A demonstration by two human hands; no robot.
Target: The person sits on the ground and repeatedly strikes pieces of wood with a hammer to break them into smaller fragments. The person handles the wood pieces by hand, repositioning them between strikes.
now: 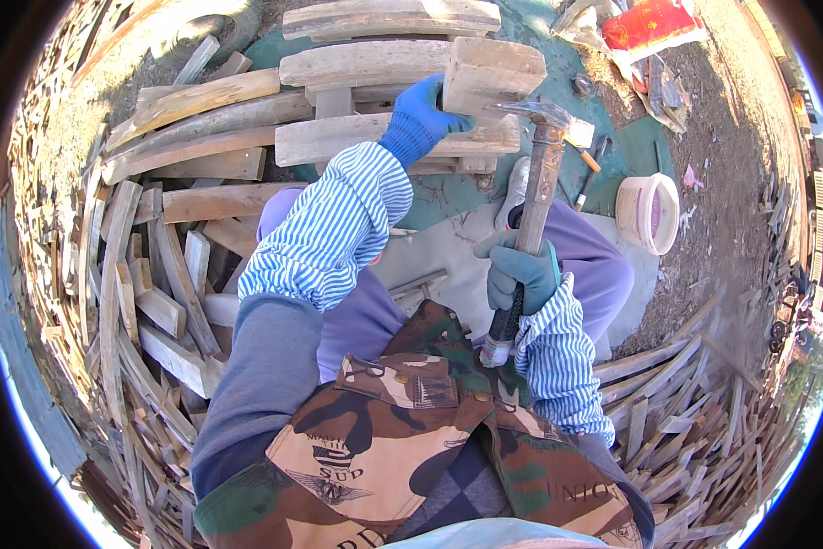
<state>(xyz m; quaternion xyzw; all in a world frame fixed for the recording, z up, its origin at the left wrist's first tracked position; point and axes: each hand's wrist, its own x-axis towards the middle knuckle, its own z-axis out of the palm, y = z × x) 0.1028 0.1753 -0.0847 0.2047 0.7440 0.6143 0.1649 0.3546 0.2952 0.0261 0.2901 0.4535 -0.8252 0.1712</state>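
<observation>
My left hand (pixel 422 120), in a blue knitted glove, grips the left side of a thick wooden block (pixel 490 72). That block rests over the right part of a stack of timber pieces (pixel 363 65) laid crosswise in front of me. My right hand (pixel 521 274), in a grey-green glove, is closed around the dark grip of a claw hammer (pixel 540 178). The hammer stands head up in the picture, and its steel head (pixel 538 113) appears just below and right of the block; whether they touch I cannot tell.
Loose timber lies in a large heap (pixel 178 274) at the left and another (pixel 686 398) at the lower right. A white plastic bucket (pixel 648 213) stands at the right. Near it lies a tool with an orange handle (pixel 590 161). A red bag (pixel 652 31) lies at the upper right.
</observation>
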